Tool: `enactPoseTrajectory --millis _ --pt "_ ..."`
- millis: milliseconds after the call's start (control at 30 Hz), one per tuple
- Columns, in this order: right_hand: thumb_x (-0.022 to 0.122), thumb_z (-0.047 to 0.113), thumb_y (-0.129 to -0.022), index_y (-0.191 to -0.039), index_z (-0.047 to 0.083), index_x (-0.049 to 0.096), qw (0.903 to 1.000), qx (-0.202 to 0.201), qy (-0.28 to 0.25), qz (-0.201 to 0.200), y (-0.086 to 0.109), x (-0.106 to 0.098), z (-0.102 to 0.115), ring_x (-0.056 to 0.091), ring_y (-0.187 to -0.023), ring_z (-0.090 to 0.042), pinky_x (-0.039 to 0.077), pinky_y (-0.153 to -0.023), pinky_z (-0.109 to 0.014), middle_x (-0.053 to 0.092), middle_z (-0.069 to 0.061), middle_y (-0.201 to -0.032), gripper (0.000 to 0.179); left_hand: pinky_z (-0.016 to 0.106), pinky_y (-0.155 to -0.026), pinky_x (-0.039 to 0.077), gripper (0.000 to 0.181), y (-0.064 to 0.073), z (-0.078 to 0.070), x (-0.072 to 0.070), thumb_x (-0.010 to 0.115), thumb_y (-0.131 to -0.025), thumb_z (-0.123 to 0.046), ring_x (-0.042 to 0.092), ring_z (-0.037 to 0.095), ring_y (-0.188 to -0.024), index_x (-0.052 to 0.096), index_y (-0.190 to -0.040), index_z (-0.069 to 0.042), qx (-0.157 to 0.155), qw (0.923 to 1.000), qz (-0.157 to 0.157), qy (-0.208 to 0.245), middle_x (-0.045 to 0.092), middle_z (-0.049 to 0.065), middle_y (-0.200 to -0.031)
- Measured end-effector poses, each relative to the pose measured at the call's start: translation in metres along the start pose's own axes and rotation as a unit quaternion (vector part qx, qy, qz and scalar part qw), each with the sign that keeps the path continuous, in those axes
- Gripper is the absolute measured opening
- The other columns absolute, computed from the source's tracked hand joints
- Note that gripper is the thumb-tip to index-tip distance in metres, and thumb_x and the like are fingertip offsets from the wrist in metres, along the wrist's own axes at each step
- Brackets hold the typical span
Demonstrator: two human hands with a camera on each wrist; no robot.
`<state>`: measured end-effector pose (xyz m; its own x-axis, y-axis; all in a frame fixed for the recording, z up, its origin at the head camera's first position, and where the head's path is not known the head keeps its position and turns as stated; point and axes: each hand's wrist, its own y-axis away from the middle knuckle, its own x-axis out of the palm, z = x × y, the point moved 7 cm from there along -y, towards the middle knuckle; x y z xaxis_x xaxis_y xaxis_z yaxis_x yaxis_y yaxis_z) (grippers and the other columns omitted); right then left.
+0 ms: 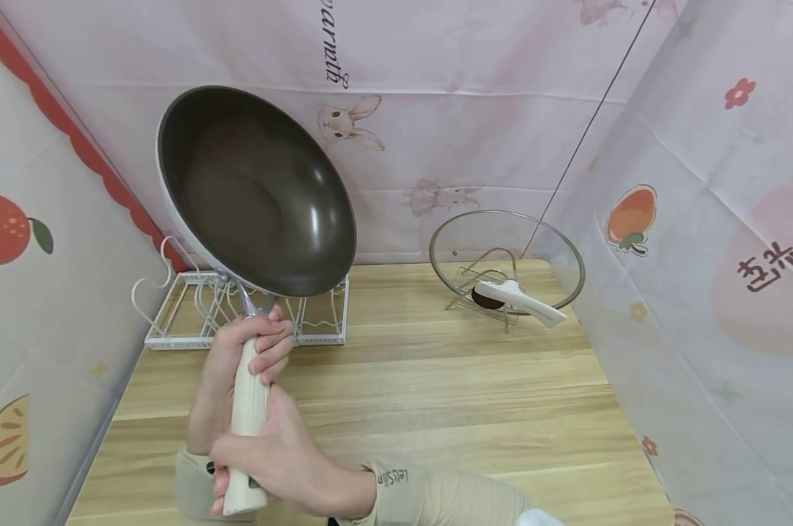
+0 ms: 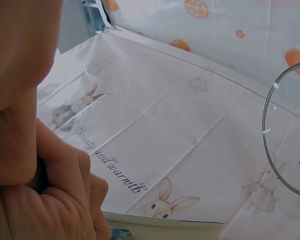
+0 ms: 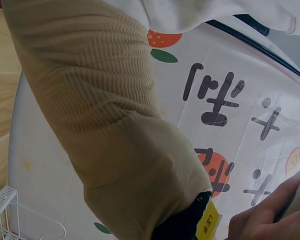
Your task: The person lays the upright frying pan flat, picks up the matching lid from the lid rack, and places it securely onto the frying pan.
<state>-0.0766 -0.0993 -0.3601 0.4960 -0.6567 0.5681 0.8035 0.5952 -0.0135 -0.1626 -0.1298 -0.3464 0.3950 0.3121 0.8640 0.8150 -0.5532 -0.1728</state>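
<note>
A large frying pan, dark inside with a cream handle, is held up at the left, tilted so its inside faces the head camera. My left hand grips the handle near the pan body. Lower down, my right hand wraps the handle close to its end. Fingers fill the left side of the left wrist view, and the pan is mostly out of it. In the right wrist view a sleeve covers much of the picture, with part of my right hand at the lower right.
Behind the hands a white wire rack stands on the wooden table, partly hidden by the pan. At the back right a glass lid with a white knob handle leans upright in a wire stand. Printed cloth walls enclose the table.
</note>
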Motion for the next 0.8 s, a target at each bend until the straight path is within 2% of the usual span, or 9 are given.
enactPoseTrajectory --millis 167,400,600,800 --pt "0.047 -0.018 -0.079 -0.100 0.008 0.046 0.9998 -0.014 -0.005 0.011 0.0001 0.0032 0.0007 0.057 -0.041 -0.011 0.052 -0.044 -0.023 0.051 -0.008 -0.052 0.033 0.021 -0.044 0.047 0.024 0.0010 0.0012 0.0006 0.024 -0.095 0.009 0.017 0.010 -0.047 0.043 -0.094 -0.004 -0.005 0.9995 0.022 0.021 0.013 -0.001 -0.066" --pt "0.047 -0.018 -0.078 -0.103 0.007 0.044 0.9996 -0.018 -0.006 0.023 0.0022 0.0056 0.0001 0.059 -0.044 -0.012 0.053 -0.044 -0.025 0.050 -0.017 -0.052 0.036 0.022 -0.044 0.048 0.019 0.0028 0.0043 0.0005 0.027 -0.095 0.008 0.017 0.010 -0.048 0.040 -0.095 -0.005 -0.011 0.9982 0.022 0.054 0.013 -0.001 -0.067" --pt "0.048 -0.018 -0.077 -0.106 0.008 0.043 0.9995 -0.016 -0.006 0.027 0.0042 0.0051 0.0028 0.060 -0.046 -0.013 0.055 -0.046 -0.027 0.050 -0.022 -0.054 0.039 0.022 -0.044 0.046 0.017 -0.0005 0.0077 0.0039 0.025 -0.094 0.008 0.016 0.009 -0.046 0.038 -0.096 -0.004 -0.021 0.9959 0.043 0.077 0.012 -0.002 -0.067" --pt "0.049 -0.020 -0.076 -0.108 0.008 0.041 0.9992 -0.018 -0.014 0.033 0.0051 0.0047 0.0043 0.059 -0.045 -0.019 0.057 -0.047 -0.032 0.051 -0.024 -0.056 0.043 0.022 -0.043 0.042 0.015 -0.0027 0.0097 0.0065 0.027 -0.093 0.007 0.017 0.008 -0.046 0.037 -0.096 -0.003 -0.012 0.9938 0.046 0.100 0.012 -0.002 -0.067"
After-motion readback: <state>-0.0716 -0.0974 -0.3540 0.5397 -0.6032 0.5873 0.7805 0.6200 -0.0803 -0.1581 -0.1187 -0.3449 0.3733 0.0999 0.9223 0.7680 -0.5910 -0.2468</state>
